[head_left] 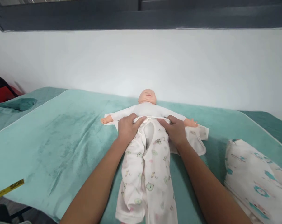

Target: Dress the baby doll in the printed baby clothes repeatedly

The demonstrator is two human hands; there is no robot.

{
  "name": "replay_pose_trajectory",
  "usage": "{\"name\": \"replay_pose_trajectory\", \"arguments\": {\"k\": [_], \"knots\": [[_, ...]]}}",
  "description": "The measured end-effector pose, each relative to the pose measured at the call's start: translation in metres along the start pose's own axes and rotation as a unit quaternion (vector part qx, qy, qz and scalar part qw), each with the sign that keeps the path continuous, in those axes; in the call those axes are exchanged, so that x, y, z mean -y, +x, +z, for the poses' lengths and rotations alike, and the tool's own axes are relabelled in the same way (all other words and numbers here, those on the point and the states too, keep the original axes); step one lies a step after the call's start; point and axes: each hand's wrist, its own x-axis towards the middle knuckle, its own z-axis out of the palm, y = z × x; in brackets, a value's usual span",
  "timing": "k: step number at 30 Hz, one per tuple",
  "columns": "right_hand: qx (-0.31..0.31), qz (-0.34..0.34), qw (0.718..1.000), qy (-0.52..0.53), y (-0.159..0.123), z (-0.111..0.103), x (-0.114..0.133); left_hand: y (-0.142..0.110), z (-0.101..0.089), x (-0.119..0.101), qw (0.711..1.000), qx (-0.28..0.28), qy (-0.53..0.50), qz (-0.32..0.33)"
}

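A baby doll (147, 100) in a white top lies on its back on a teal blanket (68, 137), head toward the wall and arms spread. White patterned trousers (147, 177) with small animal prints cover its legs. My left hand (127, 128) grips the waistband on the doll's left side as I see it. My right hand (175, 130) grips the waistband on the other side. Both hands have fingers curled round the fabric at the doll's waist. A second patterned garment (198, 137) lies spread under the doll.
A folded white cloth with teal prints (255, 177) lies at the right. A dark teal cloth (18, 103) and a red and black object (1, 90) sit at the far left. A yellow measuring tape (7, 189) shows at the lower left. A white wall stands behind.
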Motion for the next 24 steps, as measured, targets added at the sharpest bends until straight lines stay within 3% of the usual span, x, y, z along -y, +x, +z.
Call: {"name": "replay_pose_trajectory", "arguments": {"k": [4, 8, 11, 13, 15, 19, 21, 24], "knots": [[0.055, 0.013, 0.998, 0.021, -0.008, -0.006, -0.005, -0.016, -0.013, 0.021, 0.997, 0.061, -0.05, -0.01], [0.164, 0.024, 0.985, 0.038, -0.023, -0.023, -0.007, -0.037, -0.03, 0.031, 0.973, 0.168, -0.154, -0.022], [0.24, 0.028, 0.97, 0.028, -0.036, -0.035, -0.007, -0.054, -0.035, 0.03, 0.972, 0.179, -0.15, -0.009], [0.237, 0.024, 0.971, -0.004, -0.046, -0.035, -0.007, -0.064, -0.032, 0.031, 0.987, 0.136, -0.082, 0.036], [0.19, 0.011, 0.981, -0.044, -0.054, -0.03, -0.005, -0.073, -0.027, 0.032, 0.994, 0.083, -0.009, 0.069], [0.07, -0.003, 0.995, -0.07, -0.068, -0.015, -0.001, -0.082, -0.022, 0.033, 0.999, 0.049, -0.008, -0.004], [0.068, 0.01, 0.996, -0.052, -0.073, -0.012, 0.001, -0.083, -0.024, 0.032, 0.996, 0.065, -0.05, -0.031], [0.132, 0.024, 0.991, -0.024, -0.079, -0.017, 0.002, -0.087, -0.031, 0.032, 0.988, 0.087, -0.117, -0.041]]}}
